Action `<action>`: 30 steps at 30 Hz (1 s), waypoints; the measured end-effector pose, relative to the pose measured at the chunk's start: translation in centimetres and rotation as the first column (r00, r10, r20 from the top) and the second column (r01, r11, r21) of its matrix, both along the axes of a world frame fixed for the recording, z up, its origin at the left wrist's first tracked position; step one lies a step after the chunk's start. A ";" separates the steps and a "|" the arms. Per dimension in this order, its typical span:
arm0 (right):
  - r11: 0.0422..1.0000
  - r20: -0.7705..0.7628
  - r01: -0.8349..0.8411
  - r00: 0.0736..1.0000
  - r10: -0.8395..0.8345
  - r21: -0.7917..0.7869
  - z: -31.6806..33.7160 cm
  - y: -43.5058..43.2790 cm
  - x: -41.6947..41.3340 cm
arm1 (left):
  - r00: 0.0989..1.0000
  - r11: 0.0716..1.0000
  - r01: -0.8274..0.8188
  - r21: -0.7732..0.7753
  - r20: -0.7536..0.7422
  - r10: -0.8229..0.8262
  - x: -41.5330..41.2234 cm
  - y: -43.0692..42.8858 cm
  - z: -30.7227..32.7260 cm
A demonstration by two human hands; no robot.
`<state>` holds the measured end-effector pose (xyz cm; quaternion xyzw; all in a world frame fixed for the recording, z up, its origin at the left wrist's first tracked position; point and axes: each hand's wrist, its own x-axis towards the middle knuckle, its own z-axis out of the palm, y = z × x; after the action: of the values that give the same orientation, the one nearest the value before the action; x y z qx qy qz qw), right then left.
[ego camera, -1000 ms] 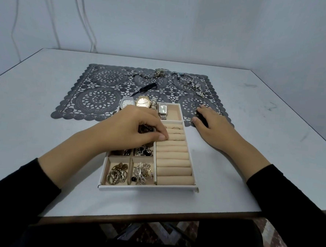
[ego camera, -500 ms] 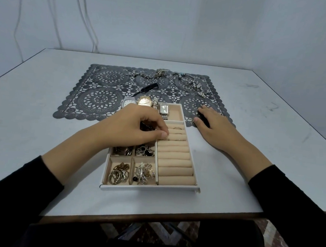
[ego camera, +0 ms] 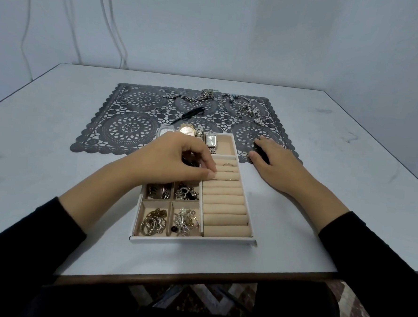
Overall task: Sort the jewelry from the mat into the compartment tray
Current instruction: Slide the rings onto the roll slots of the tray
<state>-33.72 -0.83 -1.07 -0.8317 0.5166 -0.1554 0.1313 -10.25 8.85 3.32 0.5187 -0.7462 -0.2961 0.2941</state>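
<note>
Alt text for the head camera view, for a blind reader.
A person's left hand touches the ring rolls of a beige compartment tray; the right hand rests on the edge of a grey lace mat where chains lie unsorted.

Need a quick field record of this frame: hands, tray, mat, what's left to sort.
left hand: over the tray, fingertips at the left end of the upper ring rolls; any held piece is hidden
right hand: rests on the mat at its near right corner
tray contents: mixed jewelry in the small compartments, watches at the far end, a few rings in the top rolls
left to sort: chains, bracelets, loose rings, black piece, all on the mat
</note>
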 end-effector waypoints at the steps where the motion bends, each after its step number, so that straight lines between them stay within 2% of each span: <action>1: 1.000 -0.004 0.000 1.000 0.000 0.002 -0.1 0.0 0.0 | 1.000 1.000 -0.007 -0.008 0.012 0.007 -0.1 0.0 0.0; 4: 1.000 0.001 0.003 1.000 -0.003 0.006 -0.1 0.0 -0.1 | 0.998 0.999 -0.022 -0.034 0.050 0.023 -0.3 0.2 0.0; 10: 1.000 -0.006 -0.001 1.000 0.001 0.009 0.8 0.5 0.1 | 0.999 0.999 -0.041 -0.032 0.035 0.042 -0.4 0.2 0.1; 14: 0.998 0.100 0.056 0.993 -0.056 0.006 1.3 0.4 0.4 | 0.996 0.998 -0.060 -0.015 -0.071 0.059 0.1 0.0 0.2; 18: 0.997 0.170 0.066 0.984 -0.058 -0.039 1.5 -0.2 1.1 | 0.980 0.972 -0.186 -0.146 -0.103 0.172 1.7 -0.8 0.5; 22: 0.995 0.148 0.054 0.988 -0.041 -0.086 1.4 -1.7 2.1 | 0.909 0.876 -0.416 -0.243 -0.148 0.390 4.1 -2.6 -0.1; 26: 0.995 0.169 0.035 0.985 -0.018 -0.096 1.1 -3.7 3.3 | 0.842 0.792 -0.518 -0.324 -0.030 0.538 7.4 -5.1 -1.4; 30: 0.996 0.106 0.022 0.994 -0.012 -0.089 0.6 -6.2 4.6 | 0.801 0.804 -0.497 -0.325 0.186 0.570 10.0 -7.7 -2.4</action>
<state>-29.14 -7.00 -0.45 -0.8230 0.5084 -0.2234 0.1195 -0.22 1.20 0.88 0.7015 -0.6336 -0.0250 0.3251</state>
